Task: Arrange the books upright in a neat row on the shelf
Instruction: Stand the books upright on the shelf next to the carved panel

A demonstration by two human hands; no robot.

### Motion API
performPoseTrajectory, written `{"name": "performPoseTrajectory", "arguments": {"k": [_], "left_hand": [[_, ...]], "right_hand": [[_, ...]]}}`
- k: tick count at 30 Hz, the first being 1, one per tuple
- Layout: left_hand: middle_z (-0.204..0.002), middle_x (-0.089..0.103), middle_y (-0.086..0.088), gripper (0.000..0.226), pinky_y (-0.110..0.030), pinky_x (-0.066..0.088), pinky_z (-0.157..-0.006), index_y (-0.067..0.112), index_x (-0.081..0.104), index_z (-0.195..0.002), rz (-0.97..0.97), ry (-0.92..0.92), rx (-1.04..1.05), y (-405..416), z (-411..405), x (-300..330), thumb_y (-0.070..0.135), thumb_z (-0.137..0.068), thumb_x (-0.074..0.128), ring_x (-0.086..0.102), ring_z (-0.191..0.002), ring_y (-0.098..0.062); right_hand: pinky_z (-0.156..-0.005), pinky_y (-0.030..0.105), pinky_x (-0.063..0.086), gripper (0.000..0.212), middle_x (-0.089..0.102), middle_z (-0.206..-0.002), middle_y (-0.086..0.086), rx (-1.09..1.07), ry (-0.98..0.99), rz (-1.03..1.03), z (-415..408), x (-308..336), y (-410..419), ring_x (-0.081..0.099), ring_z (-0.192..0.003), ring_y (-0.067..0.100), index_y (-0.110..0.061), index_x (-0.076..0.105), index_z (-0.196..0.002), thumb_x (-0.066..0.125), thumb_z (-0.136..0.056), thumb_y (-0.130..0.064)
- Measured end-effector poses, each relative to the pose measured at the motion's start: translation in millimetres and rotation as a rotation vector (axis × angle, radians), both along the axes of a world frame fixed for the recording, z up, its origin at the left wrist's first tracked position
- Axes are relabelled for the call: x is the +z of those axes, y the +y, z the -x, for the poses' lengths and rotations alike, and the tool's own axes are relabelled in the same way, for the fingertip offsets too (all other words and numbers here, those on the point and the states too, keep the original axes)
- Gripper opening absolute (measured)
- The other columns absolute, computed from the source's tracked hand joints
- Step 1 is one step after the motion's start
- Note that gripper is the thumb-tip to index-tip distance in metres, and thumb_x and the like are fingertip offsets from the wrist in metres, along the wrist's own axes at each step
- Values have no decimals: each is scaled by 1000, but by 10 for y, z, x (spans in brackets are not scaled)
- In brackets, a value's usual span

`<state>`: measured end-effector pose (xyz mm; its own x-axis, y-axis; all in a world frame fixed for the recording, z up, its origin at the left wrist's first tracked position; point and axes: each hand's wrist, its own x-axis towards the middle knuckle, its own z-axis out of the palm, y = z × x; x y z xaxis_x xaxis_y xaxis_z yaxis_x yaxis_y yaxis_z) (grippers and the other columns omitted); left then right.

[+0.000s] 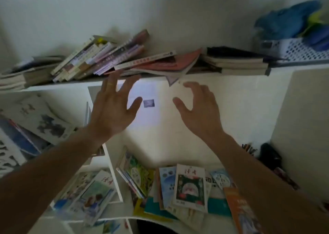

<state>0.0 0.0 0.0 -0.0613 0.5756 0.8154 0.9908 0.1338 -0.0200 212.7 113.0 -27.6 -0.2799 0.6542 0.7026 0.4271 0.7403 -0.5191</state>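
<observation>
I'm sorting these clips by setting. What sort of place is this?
Probably a home room or study corner: a white bookshelf against a plain wall, its top piled with leaning books, loose magazines lower down, and a white perforated basket holding blue cloth.

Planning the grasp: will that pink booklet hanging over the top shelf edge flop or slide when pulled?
Pink booklet probably floppy: thin cover, its corner already droops past the shelf edge. It may drag neighbours, since a book lies across it. Both hands hover open.

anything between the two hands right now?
Head view: no object between left hand and right hand. Behind the gap, the white panel with a small dark sticker.
</observation>
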Motion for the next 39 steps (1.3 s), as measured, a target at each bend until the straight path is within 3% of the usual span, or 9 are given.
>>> {"name": "performPoseTrajectory", "arguments": {"k": [8, 12, 17, 23, 26, 30, 32, 36, 39], "left_hand": [[-159, 37, -20, 60, -58, 36, -112, 25, 52, -149, -124, 220, 108, 821, 325, 603, 58, -100, 45, 38, -142, -46], [-157, 44, -10, 53, -54, 38, -113, 23, 50, -151, 6, 219, -10, 1159, 502, 451, 49, -108, 32, 42, -143, -35], [-154, 49, -9, 50, -52, 40, -112, 31, 47, -152, 31, 226, 39, 1341, 607, -11, 50, -109, 31, 45, -140, -34], [-155, 49, -6, 51, -47, 37, -111, 32, 50, -151, -8, 233, 13, 1394, 650, 15, 54, -108, 35, 46, -139, -32], [-152, 51, -2, 52, -49, 37, -112, 35, 53, -147, 44, 206, -27, 1364, 682, 99, 58, -106, 31, 47, -138, -29], [-138, 63, 2, 49, -46, 48, -101, 30, 59, -138, 111, 58, -216, 1260, 894, 301, 53, -104, 33, 58, -123, -24], [-124, 68, -3, 40, -46, 52, -91, 20, 63, -130, 26, 37, -312, 1140, 1057, 402, 42, -106, 40, 64, -108, -25], [-111, 67, -12, 20, -43, 47, -91, 10, 69, -110, -347, 245, -127, 802, 1574, 645, 23, -102, 56, 60, -101, -31], [-121, 61, -13, 33, -44, 43, -90, 13, 66, -123, -280, 251, 47, 567, 2069, 832, 33, -98, 59, 56, -105, -32]], "right_hand": [[-106, 59, 42, 68, 60, -127, 22, -108, -150, -502, 526, 676, 833, 57, -116, 46, -9, 61, -128, 65, -80, -57], [-103, 52, 48, 71, 51, -149, 15, -39, -304, -433, 732, 567, 1043, 54, -130, 39, -24, 53, -145, 47, -91, -71], [-110, 62, 36, 71, 50, -152, 14, -110, -418, -554, 796, 100, 1287, 47, -136, 45, -26, 50, -150, 50, -93, -69], [-106, 63, 37, 75, 53, -146, 13, -151, -426, -529, 903, 201, 1248, 49, -130, 43, -22, 54, -146, 64, -82, -60], [-101, 53, 43, 84, 56, -136, 7, -157, -458, -417, 998, 353, 1199, 56, -117, 37, -20, 54, -139, 62, -70, -66], [-84, 47, 55, 109, 51, -130, 16, -141, -299, -315, 1252, 622, 999, 61, -104, 40, -13, 39, -145, 59, -63, -82], [-81, 51, 57, 104, 42, -134, 18, -106, -225, -383, 1476, 762, 834, 57, -106, 43, -20, 38, -148, 59, -66, -81], [-107, 58, 43, 83, 32, -154, 18, -100, -286, -536, 2109, 1076, 629, 34, -139, 42, -30, 37, -154, 48, -84, -72], [-119, 60, 28, 85, 18, -166, 15, -71, -368, -501, 2576, 1213, 589, 20, -151, 41, -35, 11, -162, 42, -90, -69]]}}
